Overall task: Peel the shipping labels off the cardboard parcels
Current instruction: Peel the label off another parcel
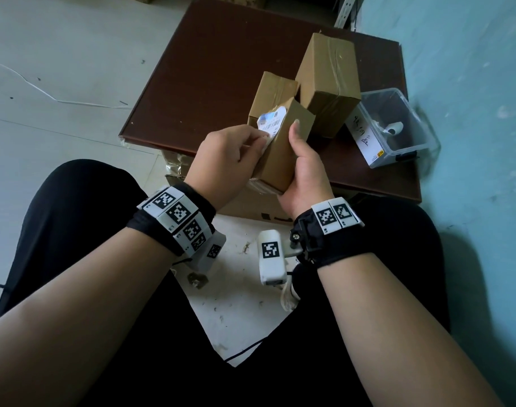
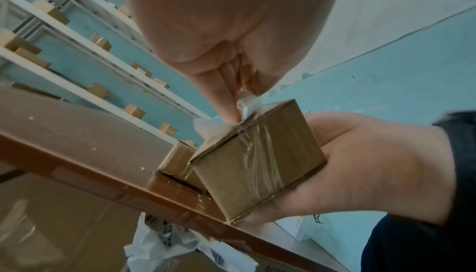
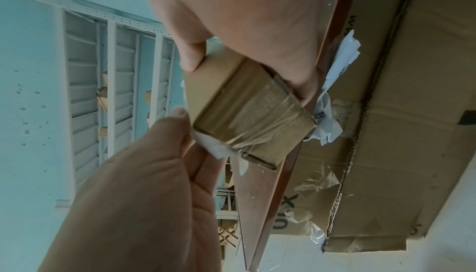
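Blue walls and a grey floor frame the brown surface (image 1: 209, 83) at the upper centre of the head view. From my seat at the feed, the left hand (image 1: 227, 163) has its fingers (image 2: 226, 101) pressed together with the thumb, pinching the near edge of the label (image 1: 270, 121). The right hand (image 1: 305, 174) wraps the box (image 1: 280, 154), thumb lying up its side, holding it tilted in front of the surface's near edge. I judge the peel begun: one corner is lifted and crumpled, but most of the label is stuck on. Behind, at upper centre, two more boxes (image 1: 327, 83) stand on the surface; I see no labels on their visible faces. A clear tub (image 1: 421, 124) sits to the right.
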Demonstrator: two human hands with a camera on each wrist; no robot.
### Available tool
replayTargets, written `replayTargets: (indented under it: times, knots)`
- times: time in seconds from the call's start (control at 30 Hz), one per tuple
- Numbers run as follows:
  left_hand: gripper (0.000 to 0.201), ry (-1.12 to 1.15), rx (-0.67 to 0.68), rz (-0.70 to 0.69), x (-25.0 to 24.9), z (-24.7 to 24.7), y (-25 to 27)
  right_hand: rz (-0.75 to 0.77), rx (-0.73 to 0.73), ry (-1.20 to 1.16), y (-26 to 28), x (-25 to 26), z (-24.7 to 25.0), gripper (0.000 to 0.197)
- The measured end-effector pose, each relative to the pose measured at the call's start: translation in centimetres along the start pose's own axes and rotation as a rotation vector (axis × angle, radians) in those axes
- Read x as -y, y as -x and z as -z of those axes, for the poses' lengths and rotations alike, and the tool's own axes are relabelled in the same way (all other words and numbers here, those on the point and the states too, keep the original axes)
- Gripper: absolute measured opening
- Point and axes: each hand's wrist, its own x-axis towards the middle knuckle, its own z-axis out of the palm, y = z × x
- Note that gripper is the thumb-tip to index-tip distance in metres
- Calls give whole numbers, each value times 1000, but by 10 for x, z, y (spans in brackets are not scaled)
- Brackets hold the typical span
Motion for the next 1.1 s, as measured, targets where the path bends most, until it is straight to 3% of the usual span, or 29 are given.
replayTargets:
  times: [0.1, 0.2, 0.33, 0.47, 0.6, 0.73, 0.87, 0.93, 1.1]
  knots:
    - [21, 85, -46, 70, -1, 1, 0, 44, -71, 21, -1, -4, -2, 131]
    - [23, 125, -71, 112, -3, 1, 2, 81, -79, 36, 0, -3, -3, 135]
    - [39, 176, -52, 127, -5, 2, 7, 108, -82, 45, 7, -3, -5, 102]
    - [21, 169, -51, 123, -11, 3, 12, 148, -137, 21, 14, -6, -9, 63]
    - [14, 161, -115, 94, -14, 6, 13, 159, -140, 21, 19, -6, -16, 71]
    - [15, 143, -123, 147, -16, 8, 12, 167, -151, 64, 27, -1, -18, 53]
    - [25, 220, -130, 230, -21, 6, 14, 189, -162, 94, 32, 3, -20, 53]
    - [35, 228, -137, 209, -21, 6, 14, 190, -162, 115, 34, 5, -19, 54]
    - [23, 202, -130, 154, -18, 5, 12, 209, -167, 113, 35, 6, -16, 53]
